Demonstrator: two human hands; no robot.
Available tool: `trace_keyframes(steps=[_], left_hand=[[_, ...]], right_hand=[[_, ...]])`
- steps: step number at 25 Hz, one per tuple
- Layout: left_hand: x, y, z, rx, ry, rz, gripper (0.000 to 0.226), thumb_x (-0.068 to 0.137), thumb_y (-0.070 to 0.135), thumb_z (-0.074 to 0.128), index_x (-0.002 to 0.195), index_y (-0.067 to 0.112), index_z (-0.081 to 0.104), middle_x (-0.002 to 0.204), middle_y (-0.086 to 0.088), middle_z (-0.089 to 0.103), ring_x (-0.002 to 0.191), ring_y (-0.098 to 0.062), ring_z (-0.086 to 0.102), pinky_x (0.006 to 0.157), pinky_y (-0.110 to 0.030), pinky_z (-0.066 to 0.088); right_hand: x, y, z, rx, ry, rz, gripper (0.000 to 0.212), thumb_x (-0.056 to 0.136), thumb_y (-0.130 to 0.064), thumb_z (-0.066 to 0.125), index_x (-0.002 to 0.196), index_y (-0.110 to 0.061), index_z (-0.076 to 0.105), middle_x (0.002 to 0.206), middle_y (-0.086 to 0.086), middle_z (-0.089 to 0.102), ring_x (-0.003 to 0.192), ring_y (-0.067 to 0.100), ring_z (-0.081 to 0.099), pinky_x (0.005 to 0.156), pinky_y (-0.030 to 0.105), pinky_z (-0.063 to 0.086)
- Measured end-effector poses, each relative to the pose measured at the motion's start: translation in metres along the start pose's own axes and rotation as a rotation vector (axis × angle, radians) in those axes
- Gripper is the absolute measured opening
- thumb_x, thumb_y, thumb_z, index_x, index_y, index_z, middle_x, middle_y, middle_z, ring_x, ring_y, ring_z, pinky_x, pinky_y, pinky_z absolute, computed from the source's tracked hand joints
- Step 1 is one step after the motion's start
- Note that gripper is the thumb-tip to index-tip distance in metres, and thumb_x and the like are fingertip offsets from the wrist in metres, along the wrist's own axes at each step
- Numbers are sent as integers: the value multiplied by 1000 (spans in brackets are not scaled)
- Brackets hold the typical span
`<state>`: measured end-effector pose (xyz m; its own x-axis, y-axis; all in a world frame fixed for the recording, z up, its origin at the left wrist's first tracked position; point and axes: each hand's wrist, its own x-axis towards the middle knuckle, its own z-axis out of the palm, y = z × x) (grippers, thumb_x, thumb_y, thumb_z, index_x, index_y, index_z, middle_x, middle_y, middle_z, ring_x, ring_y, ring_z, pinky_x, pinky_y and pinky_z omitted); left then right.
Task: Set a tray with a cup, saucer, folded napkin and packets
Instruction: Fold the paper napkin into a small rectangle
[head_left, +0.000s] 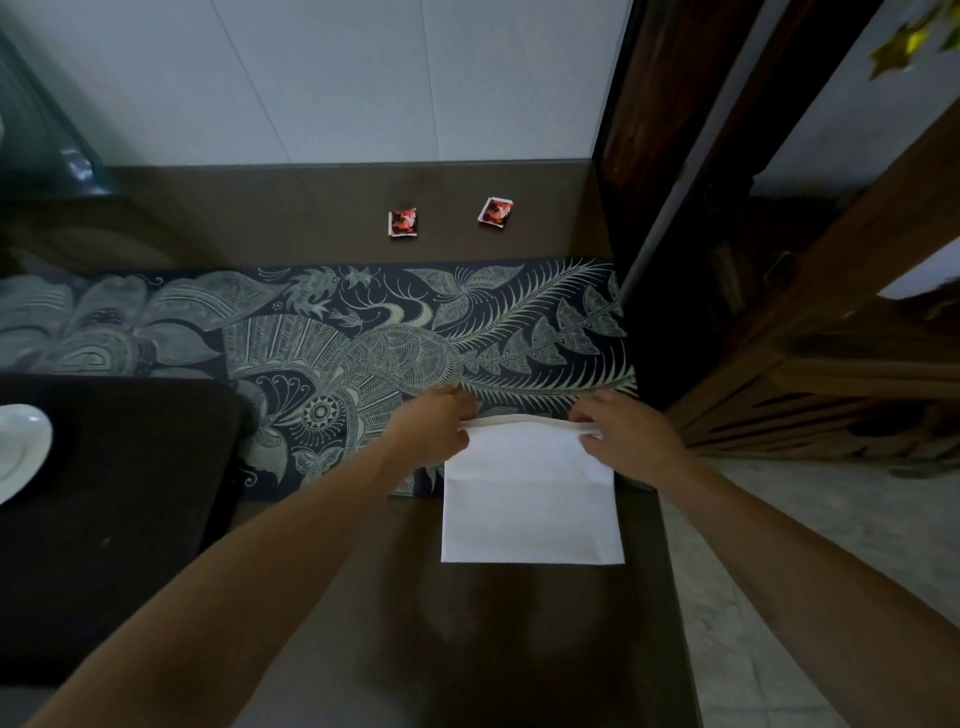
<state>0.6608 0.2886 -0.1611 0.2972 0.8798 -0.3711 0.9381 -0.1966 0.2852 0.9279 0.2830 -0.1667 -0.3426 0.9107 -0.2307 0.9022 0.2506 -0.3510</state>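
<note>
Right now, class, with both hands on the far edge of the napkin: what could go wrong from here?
1. The left hand and right hand could pull the napkin unevenly, giving a crooked fold.
2. The napkin lies close to the table's right edge; it might slip off.
3. The two packets lie far back and could be forgotten.

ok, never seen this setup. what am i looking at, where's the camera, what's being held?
No robot here: a person works with bare hands. The single picture comes from a camera worn on the head, looking down. The left hand and right hand each pinch the far edge of a white napkin, mid-fold, on a brown table. A patterned runner crosses the table. Two red packets lie near the wall. At left sits a dark tray with a white saucer.
</note>
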Motion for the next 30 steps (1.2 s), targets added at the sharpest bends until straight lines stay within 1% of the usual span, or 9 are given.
trace_keyframes(steps=[4, 9, 14, 19, 22, 24, 26, 28, 30], left_hand=[[-50, 0, 6, -83, 122, 94, 26, 81, 19, 65, 107, 24, 62, 106, 3, 54, 94, -15, 51, 72, -32, 49], [-101, 3, 44, -66, 230, 200, 25, 72, 14, 68, 96, 22, 63, 99, 4, 57, 85, -12, 46, 69, -27, 39], [-120, 5, 87, 5, 150, 159, 25, 74, 17, 60, 98, 24, 60, 103, 3, 57, 99, -22, 51, 82, -35, 42], [-122, -3, 106, 34, 137, 161, 22, 76, 22, 63, 97, 27, 60, 99, 2, 59, 96, -25, 56, 77, -39, 47], [-124, -7, 105, 96, 173, 181, 20, 80, 35, 59, 99, 28, 63, 103, 3, 60, 98, -24, 56, 80, -38, 45], [-119, 3, 100, 114, 264, 196, 28, 84, 42, 51, 102, 26, 65, 106, 1, 61, 99, -23, 57, 82, -38, 47], [-104, 27, 100, 65, 341, 197, 37, 91, 40, 44, 117, 20, 62, 122, -3, 59, 114, -25, 54, 93, -41, 47], [-86, 51, 110, -3, 328, 169, 47, 98, 35, 37, 138, 13, 47, 146, -8, 46, 139, -27, 35, 113, -44, 33], [-73, 60, 127, 17, 269, 117, 55, 101, 35, 27, 150, 10, 29, 159, -8, 25, 149, -23, 12, 119, -45, 19]], right_hand=[[-49, -11, -7, 7, 95, -52, 20, 85, -22, 64, 105, -24, 63, 104, -7, 58, 90, 12, 56, 69, 27, 47], [-104, -25, 13, -33, 132, -46, 20, 79, -19, 74, 97, -25, 66, 98, -7, 60, 87, 12, 55, 69, 24, 38], [-135, -27, 57, -104, 94, 7, 23, 74, -20, 80, 92, -29, 67, 93, -9, 64, 87, 15, 58, 73, 27, 44], [-141, -19, 78, -148, 43, 53, 27, 72, -22, 82, 94, -30, 68, 91, -10, 64, 84, 17, 59, 67, 30, 46], [-144, -24, 74, -192, 57, 55, 22, 83, -37, 66, 104, -29, 68, 101, -7, 64, 98, 19, 58, 79, 34, 46], [-135, -39, 71, -212, 165, 30, 33, 91, -42, 47, 110, -26, 67, 109, -4, 65, 106, 20, 56, 87, 38, 46], [-110, -59, 76, -206, 216, 9, 42, 95, -40, 38, 126, -20, 59, 126, 2, 60, 123, 23, 50, 99, 42, 42], [-85, -71, 90, -206, 150, 10, 53, 97, -40, 35, 143, -14, 41, 148, 6, 44, 141, 28, 32, 113, 48, 30], [-73, -64, 109, -248, 72, 16, 60, 99, -42, 26, 150, -11, 26, 158, 9, 27, 148, 29, 14, 117, 53, 19]])
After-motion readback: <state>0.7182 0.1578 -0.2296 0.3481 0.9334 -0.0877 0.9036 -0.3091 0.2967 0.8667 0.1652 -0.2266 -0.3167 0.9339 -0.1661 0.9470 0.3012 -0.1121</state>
